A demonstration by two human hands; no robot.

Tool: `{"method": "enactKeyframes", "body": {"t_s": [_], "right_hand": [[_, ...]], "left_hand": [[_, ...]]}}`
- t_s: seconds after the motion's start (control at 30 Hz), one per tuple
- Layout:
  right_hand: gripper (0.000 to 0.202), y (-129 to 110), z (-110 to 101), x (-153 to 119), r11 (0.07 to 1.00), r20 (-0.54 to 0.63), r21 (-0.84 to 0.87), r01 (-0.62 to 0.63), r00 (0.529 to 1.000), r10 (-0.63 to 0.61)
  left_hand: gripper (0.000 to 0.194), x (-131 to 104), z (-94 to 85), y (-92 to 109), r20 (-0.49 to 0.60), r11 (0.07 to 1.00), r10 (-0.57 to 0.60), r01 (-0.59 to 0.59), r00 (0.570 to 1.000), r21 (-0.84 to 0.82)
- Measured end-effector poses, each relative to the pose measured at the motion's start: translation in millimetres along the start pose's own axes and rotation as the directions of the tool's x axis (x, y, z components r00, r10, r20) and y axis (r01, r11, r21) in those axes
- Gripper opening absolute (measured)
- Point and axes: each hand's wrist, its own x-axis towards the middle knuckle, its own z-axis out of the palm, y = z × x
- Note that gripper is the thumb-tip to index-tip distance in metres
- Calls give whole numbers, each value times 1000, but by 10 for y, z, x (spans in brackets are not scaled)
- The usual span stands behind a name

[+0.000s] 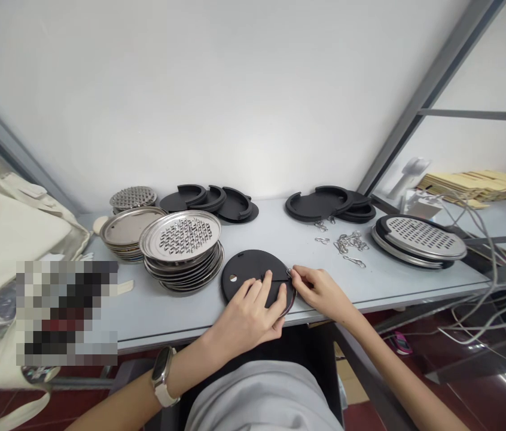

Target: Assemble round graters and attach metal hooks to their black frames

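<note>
A round black plastic disc (253, 263) with a small hole lies at the front of the table. My left hand (253, 311) rests on it, fingers stretched out and apart, pressing its surface. At the disc's right edge my right hand (318, 290) pinches a small metal wire clip (288, 273), mostly hidden by the fingertips. A loose pile of similar wire clips (349, 242) lies beyond the right hand. Left of the disc stands a stack of round metal grater plates (181, 236), the top one full of raised teeth.
More metal plates (133, 226) stand at the left. Black round holders (232, 205) lie along the wall, with others (320, 203) farther right. Grater plates in black holders (421, 236) are stacked near the right edge. A cream bag (6, 221) and white cables (490, 257) flank the table.
</note>
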Motion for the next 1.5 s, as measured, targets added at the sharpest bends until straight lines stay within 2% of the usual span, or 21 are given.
{"method": "enactKeyframes", "body": {"t_s": [1.5], "right_hand": [[35, 39, 13, -20, 999, 3, 25, -24, 1000, 24]], "left_hand": [[48, 2, 32, 7, 13, 1000, 4, -4, 1000, 28]]}}
